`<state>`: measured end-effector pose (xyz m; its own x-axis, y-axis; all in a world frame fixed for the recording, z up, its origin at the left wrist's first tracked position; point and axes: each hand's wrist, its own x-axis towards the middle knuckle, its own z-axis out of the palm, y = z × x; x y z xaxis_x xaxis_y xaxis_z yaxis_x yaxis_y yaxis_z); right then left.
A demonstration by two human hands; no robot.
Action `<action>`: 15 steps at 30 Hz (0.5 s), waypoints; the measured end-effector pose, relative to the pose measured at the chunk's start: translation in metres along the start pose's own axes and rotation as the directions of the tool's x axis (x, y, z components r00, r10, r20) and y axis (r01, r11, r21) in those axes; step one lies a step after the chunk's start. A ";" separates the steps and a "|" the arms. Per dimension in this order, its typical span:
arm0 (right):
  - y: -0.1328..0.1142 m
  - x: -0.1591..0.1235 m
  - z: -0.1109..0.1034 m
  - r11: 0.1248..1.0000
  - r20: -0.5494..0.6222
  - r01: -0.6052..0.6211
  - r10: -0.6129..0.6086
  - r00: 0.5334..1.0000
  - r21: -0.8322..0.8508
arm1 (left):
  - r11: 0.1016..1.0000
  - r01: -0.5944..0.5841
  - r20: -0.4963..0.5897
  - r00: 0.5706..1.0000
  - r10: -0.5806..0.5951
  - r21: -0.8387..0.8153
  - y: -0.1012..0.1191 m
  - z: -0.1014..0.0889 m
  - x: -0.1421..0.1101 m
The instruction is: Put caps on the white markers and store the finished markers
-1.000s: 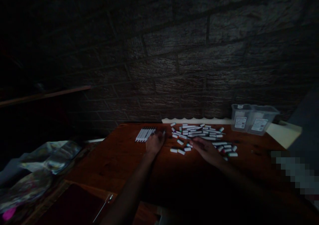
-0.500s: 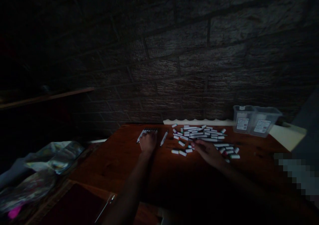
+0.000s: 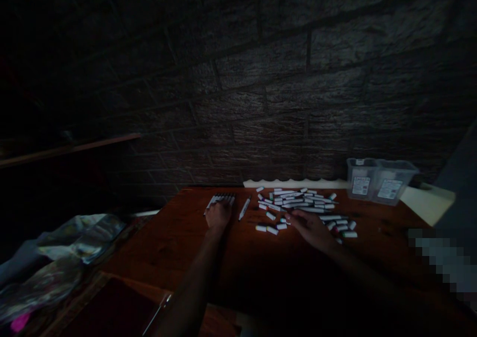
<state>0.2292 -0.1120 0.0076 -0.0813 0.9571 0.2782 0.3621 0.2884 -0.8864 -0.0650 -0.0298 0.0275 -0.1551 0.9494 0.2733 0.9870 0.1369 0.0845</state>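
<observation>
My left hand (image 3: 218, 214) lies on a neat row of white markers (image 3: 220, 198) at the far left of the wooden table (image 3: 179, 237); its fingers cover the near ends of the row. A single white marker (image 3: 244, 209) lies just to its right. My right hand (image 3: 307, 225) rests palm down at the near edge of a scattered pile of white markers and caps (image 3: 301, 200), fingertips among loose caps (image 3: 272, 229). The dim light hides whether either hand grips anything.
Two clear plastic bins (image 3: 380, 180) with labels stand at the table's back right on a pale board (image 3: 428, 203). A scalloped white strip (image 3: 294, 183) runs along the dark brick wall. Crumpled bags (image 3: 74, 237) lie to the left, a dark red book (image 3: 112, 312) near front.
My left hand let go of a single marker, left lying beside the row, and drew back left onto the row of markers. My right hand stayed at the pile's edge.
</observation>
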 end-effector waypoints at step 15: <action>0.000 0.000 -0.001 0.998 -0.009 0.042 -0.042 0.999 -0.039 | 0.962 -0.250 0.022 0.967 0.254 -0.114 0.029 0.007 -0.012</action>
<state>0.2300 -0.1122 0.0076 -0.0886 0.9438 0.3185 0.3942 0.3269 -0.8589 -0.0338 -0.0350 0.0204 0.1012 0.9591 0.2642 0.9830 -0.1373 0.1219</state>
